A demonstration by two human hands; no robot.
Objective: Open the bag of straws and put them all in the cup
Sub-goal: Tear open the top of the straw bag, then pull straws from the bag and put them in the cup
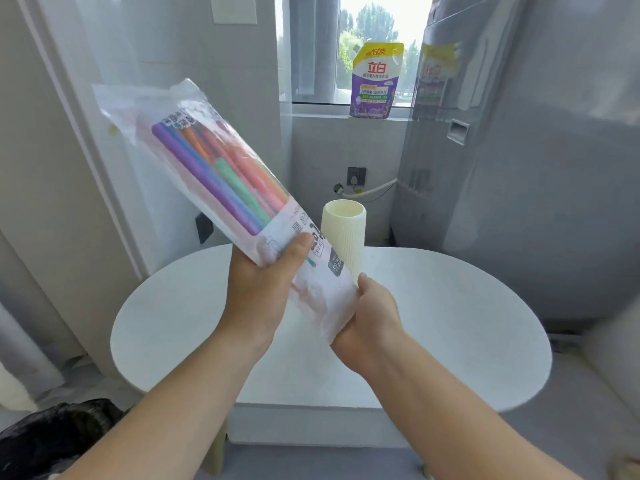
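From the head camera, the clear plastic bag of coloured straws (pixel 221 174) slants up and away to the left of the ribbed cream cup (pixel 344 233), which stands on the white oval table (pixel 450 323). The left hand (pixel 263 282) wraps its lower middle; the right hand (pixel 372 313) cups the bottom end, probably steadying it for opening.

Bright window (pixel 374 36) backlight, warped edges.
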